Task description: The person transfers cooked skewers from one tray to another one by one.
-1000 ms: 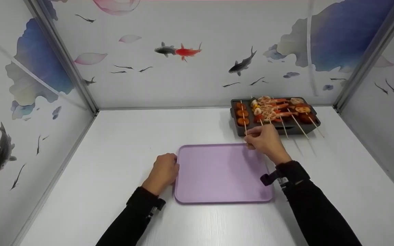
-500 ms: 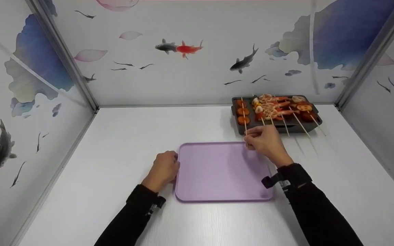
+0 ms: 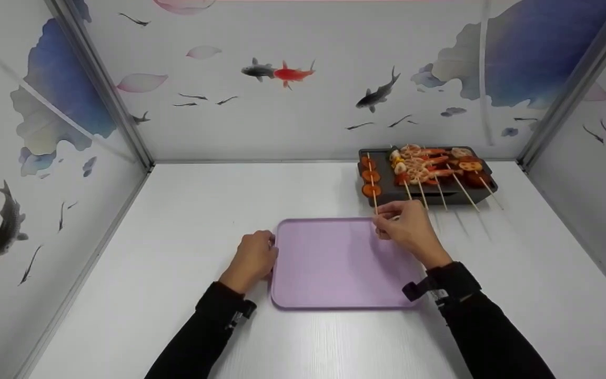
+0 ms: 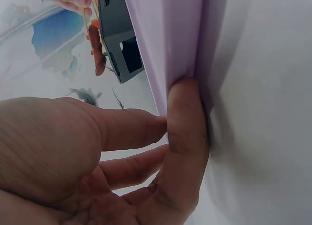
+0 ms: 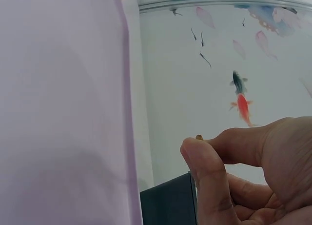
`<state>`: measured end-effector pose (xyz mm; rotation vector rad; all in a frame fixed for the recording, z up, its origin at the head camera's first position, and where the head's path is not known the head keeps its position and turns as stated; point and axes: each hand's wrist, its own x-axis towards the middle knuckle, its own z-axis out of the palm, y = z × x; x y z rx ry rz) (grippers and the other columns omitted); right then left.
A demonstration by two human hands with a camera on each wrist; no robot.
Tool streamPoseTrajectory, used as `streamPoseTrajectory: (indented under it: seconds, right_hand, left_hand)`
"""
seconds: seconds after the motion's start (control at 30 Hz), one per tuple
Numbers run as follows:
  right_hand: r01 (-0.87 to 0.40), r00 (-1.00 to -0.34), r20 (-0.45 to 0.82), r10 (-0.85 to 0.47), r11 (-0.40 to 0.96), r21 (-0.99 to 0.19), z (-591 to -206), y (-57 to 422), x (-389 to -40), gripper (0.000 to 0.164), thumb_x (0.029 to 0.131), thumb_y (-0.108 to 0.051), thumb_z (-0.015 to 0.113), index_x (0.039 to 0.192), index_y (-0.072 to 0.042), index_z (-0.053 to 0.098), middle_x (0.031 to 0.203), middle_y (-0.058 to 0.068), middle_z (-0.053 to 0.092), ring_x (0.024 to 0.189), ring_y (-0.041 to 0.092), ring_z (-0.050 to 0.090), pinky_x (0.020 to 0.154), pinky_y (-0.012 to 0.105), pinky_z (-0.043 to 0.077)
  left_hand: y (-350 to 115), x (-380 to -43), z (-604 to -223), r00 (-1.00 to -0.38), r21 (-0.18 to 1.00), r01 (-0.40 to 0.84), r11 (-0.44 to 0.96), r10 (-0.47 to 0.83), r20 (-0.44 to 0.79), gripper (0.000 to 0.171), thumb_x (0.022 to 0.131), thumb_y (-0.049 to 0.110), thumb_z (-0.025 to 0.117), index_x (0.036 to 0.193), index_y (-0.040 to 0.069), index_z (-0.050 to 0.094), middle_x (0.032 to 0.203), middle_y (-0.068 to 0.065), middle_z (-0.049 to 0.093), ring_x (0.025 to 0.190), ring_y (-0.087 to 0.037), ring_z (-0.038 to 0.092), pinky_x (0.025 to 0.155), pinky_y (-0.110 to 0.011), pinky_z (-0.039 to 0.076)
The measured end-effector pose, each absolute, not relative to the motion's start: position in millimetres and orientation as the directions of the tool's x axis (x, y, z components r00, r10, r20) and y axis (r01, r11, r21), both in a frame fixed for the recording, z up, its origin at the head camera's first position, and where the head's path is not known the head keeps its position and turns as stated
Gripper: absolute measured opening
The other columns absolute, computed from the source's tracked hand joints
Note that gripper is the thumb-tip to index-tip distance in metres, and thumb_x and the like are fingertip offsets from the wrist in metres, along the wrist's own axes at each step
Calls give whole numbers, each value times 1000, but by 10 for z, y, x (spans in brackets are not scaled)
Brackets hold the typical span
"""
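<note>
My right hand (image 3: 408,223) pinches the stick of a skewer (image 3: 371,178) between thumb and fingertips. The skewer carries three round orange-brown slices and points away from me, over the left end of a dark grill tray (image 3: 384,173). In the left wrist view the skewered slices (image 4: 96,49) hang beside the grill tray. The stick's end (image 5: 199,137) barely shows past my fingertips in the right wrist view. My left hand (image 3: 250,260) grips the left rim of a lilac tray (image 3: 334,268), with a finger at its underside in the left wrist view.
Several other skewers (image 3: 418,166), with shrimp, squid-like pieces and lotus-like slices, lie on the grill tray with sticks overhanging its front. A white table (image 3: 203,200) bears everything. Printed walls (image 3: 303,121) stand at the back and both sides.
My right hand has drawn slightly towards me, and the skewer has shifted slightly left and nearer with it. My left hand still holds the tray's rim.
</note>
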<state>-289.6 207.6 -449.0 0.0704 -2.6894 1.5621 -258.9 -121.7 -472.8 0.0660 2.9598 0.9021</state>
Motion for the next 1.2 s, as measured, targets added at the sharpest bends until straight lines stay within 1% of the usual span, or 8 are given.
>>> streamPoseTrajectory:
  seconds: [0.17,0.3,0.4,0.6,0.7,0.83,0.9,1.2]
  right_hand:
    - [-76,-997,73,-26,508,-858,-4544,2033,-2830,18,81,-19,72,97,-10,70,86,11,66,67,20,68,56,30,57]
    - [-82,-997,77,-31,523,-849,-4563,1988,-2774,19,81,-19,72,97,-8,71,85,8,67,67,19,67,54,30,57]
    - [-109,-994,96,-51,506,-855,-4566,1958,-2734,20,82,-18,72,98,-6,70,86,10,68,66,20,67,54,31,57]
    - [-143,-990,123,-73,496,-857,-4569,1895,-2655,15,82,-18,72,95,-11,71,84,9,68,65,20,66,53,30,57]
    - [-152,-988,130,-78,503,-851,-4580,1861,-2619,16,81,-17,72,96,-10,71,83,9,68,66,20,65,53,30,56]
    - [-138,-990,112,-84,456,-879,-4589,1804,-2577,16,80,-14,72,95,-7,70,83,11,68,66,21,66,53,32,57]
    - [-125,-992,97,-86,432,-893,-4592,1772,-2558,15,80,-13,72,94,-7,70,83,12,68,64,22,67,53,33,57]
    - [-112,-991,74,-112,393,-912,-4628,1633,-2458,16,79,-10,73,92,-3,69,82,13,67,62,23,66,52,34,56]
  left_hand:
    - [-1220,-2597,-4723,-998,565,35,824,62,-29,28,89,12,57,115,2,63,97,-9,66,78,-16,61,67,-28,53]
    - [-1223,-2597,-4719,-998,559,40,828,65,-25,28,89,13,58,115,2,62,97,-9,66,79,-16,61,69,-29,53]
    - [-1218,-2595,-4716,-998,555,34,831,60,-28,29,89,14,58,115,3,62,98,-9,66,81,-17,61,71,-30,53]
    - [-1224,-2593,-4720,-998,555,36,831,63,-30,30,89,14,58,116,2,62,99,-10,66,82,-18,61,74,-32,53]
    - [-1232,-2594,-4727,-997,562,37,826,68,-34,30,89,14,58,116,2,62,96,-9,66,79,-17,61,71,-31,53]
    - [-1246,-2597,-4738,-996,585,41,810,83,-44,29,90,13,56,116,1,61,91,-8,66,71,-14,61,61,-25,52]
    - [-1253,-2601,-4746,-995,589,48,807,90,-43,29,90,13,55,116,1,61,90,-8,66,69,-14,61,59,-24,51]
    - [-1249,-2595,-4746,-996,572,43,819,80,-40,30,90,14,56,116,2,62,96,-10,66,73,-15,61,62,-25,51]
